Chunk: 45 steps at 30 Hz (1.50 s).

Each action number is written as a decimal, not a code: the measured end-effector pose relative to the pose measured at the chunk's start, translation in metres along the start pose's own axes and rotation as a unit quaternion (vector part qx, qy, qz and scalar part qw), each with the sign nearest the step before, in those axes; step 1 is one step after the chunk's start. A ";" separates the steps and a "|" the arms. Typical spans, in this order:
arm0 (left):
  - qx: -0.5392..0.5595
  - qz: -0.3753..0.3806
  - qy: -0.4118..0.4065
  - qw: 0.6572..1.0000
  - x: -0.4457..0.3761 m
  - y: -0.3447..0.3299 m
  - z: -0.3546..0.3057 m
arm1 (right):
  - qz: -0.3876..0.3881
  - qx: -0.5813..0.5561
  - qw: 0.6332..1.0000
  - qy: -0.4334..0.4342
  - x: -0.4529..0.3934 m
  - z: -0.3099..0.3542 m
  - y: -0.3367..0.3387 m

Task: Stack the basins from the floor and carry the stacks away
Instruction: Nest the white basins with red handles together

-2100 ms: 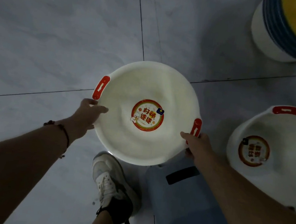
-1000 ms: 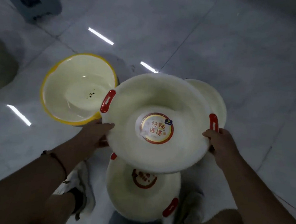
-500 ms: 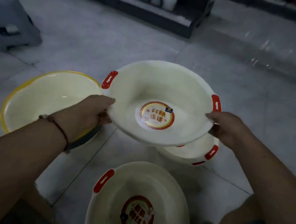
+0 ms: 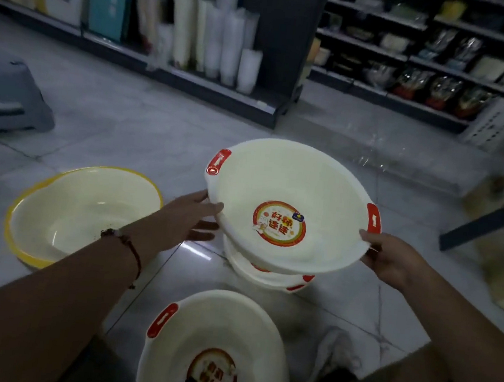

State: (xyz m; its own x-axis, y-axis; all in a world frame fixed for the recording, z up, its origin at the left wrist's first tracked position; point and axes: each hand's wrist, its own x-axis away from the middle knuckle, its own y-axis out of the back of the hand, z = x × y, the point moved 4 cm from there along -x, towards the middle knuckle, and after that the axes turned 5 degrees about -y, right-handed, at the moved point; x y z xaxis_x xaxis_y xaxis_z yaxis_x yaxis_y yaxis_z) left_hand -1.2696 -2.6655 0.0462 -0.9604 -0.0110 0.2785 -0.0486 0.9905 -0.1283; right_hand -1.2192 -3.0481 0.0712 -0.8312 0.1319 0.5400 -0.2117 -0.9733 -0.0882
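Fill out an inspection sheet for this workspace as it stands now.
Surface: grey tiled floor.
Job's things: white basin held above a stack of basins; another white basin nearer; yellow-rimmed basin on the left.
Clutter: grey stool, cardboard box.
Hands: left hand touches the held basin's rim, fingers straight; right hand grips its rim.
Cables: nothing seen.
Surroundings: stocked shop shelves.

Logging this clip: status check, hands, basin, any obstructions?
Left hand fingers straight against the held basin rim; right hand grips the opposite rim. Basin tilted over the floor stack, not seated. Nothing between them.
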 end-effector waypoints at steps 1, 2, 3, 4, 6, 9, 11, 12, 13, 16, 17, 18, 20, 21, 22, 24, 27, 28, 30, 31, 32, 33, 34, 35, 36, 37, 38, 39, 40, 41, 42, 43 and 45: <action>-0.023 -0.003 -0.003 1.000 -0.002 -0.002 0.001 | 0.006 0.000 1.000 0.010 0.000 0.002 0.002; -0.040 -0.005 -0.007 0.999 -0.007 -0.004 0.002 | 0.009 -0.002 1.000 0.017 -0.002 0.002 0.003; -0.054 -0.005 -0.011 0.998 -0.013 -0.006 0.004 | 0.007 -0.008 1.000 0.020 -0.007 -0.002 0.004; -0.068 -0.006 -0.014 0.998 -0.020 -0.007 0.006 | 0.004 -0.015 1.000 0.016 -0.014 -0.008 0.003; -0.090 -0.016 -0.013 0.996 -0.038 -0.009 0.010 | -0.014 -0.034 0.999 -0.006 -0.034 -0.022 0.002; -0.117 -0.040 0.008 0.992 -0.070 -0.009 0.023 | -0.043 -0.053 0.997 -0.040 -0.071 -0.042 -0.002; -0.146 -0.049 0.024 0.988 -0.092 -0.009 0.034 | -0.058 -0.059 0.995 -0.052 -0.097 -0.052 -0.005; -0.159 -0.052 0.032 0.985 -0.103 -0.009 0.039 | -0.063 -0.060 0.995 -0.058 -0.108 -0.057 -0.007; -0.170 -0.053 0.039 0.983 -0.113 -0.009 0.044 | -0.066 -0.063 0.994 -0.064 -0.122 -0.062 -0.007; -0.199 -0.045 0.059 0.977 -0.146 -0.015 0.060 | -0.080 -0.080 0.990 -0.081 -0.159 -0.078 -0.006; -0.204 -0.036 0.066 0.976 -0.156 -0.019 0.066 | -0.087 -0.087 0.989 -0.086 -0.171 -0.085 -0.005; -0.207 -0.028 0.075 0.975 -0.166 -0.024 0.074 | -0.098 -0.093 0.987 -0.091 -0.182 -0.093 -0.002; -0.218 -0.021 0.098 0.971 -0.183 -0.031 0.093 | -0.123 -0.086 0.984 -0.096 -0.203 -0.109 0.003; -0.228 -0.024 0.112 0.967 -0.190 -0.034 0.103 | -0.138 -0.069 0.984 -0.094 -0.212 -0.119 0.005; -0.238 -0.028 0.127 0.963 -0.195 -0.036 0.112 | -0.158 -0.034 0.983 -0.091 -0.219 -0.127 0.007; -0.259 -0.034 0.157 0.952 -0.204 -0.037 0.131 | -0.199 0.067 0.974 -0.087 -0.225 -0.142 0.006; -0.297 -0.052 0.163 0.939 -0.217 -0.036 0.145 | -0.189 0.147 0.968 -0.072 -0.226 -0.156 -0.004; -0.315 -0.062 0.157 0.934 -0.222 -0.034 0.148 | -0.174 0.158 0.969 -0.070 -0.228 -0.158 -0.006; -0.357 -0.063 0.152 0.920 -0.228 -0.035 0.154 | -0.142 0.181 0.969 -0.088 -0.232 -0.164 -0.007; -0.380 -0.052 0.155 0.910 -0.229 -0.037 0.157 | -0.124 0.189 0.969 -0.101 -0.233 -0.168 -0.007; -0.413 -0.027 0.159 0.896 -0.228 -0.041 0.160 | -0.108 0.197 0.968 -0.115 -0.232 -0.170 -0.007; -0.449 0.005 0.171 0.877 -0.227 -0.046 0.163 | -0.090 0.207 0.966 -0.127 -0.230 -0.171 -0.007; -0.487 0.037 0.179 0.854 -0.225 -0.049 0.167 | -0.073 0.225 0.962 -0.135 -0.229 -0.173 -0.008; -0.524 0.066 0.186 0.828 -0.221 -0.054 0.167 | -0.053 0.250 0.957 -0.138 -0.225 -0.174 -0.009; -0.559 0.091 0.185 0.803 -0.217 -0.057 0.167 | -0.038 0.280 0.949 -0.140 -0.222 -0.176 -0.012; -0.585 0.110 0.177 0.784 -0.213 -0.059 0.165 | -0.029 0.309 0.942 -0.128 -0.217 -0.176 -0.015; -0.602 0.122 0.163 0.772 -0.210 -0.058 0.163 | -0.030 0.347 0.932 -0.104 -0.212 -0.175 -0.019; -0.614 0.128 0.149 0.765 -0.206 -0.058 0.160 | -0.028 0.393 0.917 -0.064 -0.207 -0.173 -0.023; -0.626 0.131 0.131 0.758 -0.202 -0.057 0.155 | -0.021 0.449 0.893 -0.023 -0.202 -0.172 -0.028; -0.636 0.134 0.116 0.751 -0.197 -0.058 0.150 | -0.010 0.509 0.861 0.016 -0.197 -0.172 -0.034; -0.641 0.138 0.101 0.748 -0.190 -0.060 0.144 | 0.004 0.562 0.827 0.037 -0.190 -0.173 -0.041; -0.637 0.146 0.094 0.751 -0.182 -0.064 0.138 | 0.020 0.604 0.795 0.051 -0.183 -0.175 -0.048; -0.618 0.167 0.064 0.766 -0.165 -0.075 0.124 | 0.044 0.664 0.741 0.090 -0.167 -0.180 -0.061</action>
State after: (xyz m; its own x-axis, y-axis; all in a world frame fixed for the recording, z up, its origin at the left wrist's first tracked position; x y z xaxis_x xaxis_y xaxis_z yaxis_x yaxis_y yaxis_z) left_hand -1.1410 -2.7551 -0.1080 -0.8236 0.2062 0.5283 0.5671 0.3089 0.7635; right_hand -1.1603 -2.9767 -0.1640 -0.8918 -0.0369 0.4509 0.4412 -0.2912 0.8488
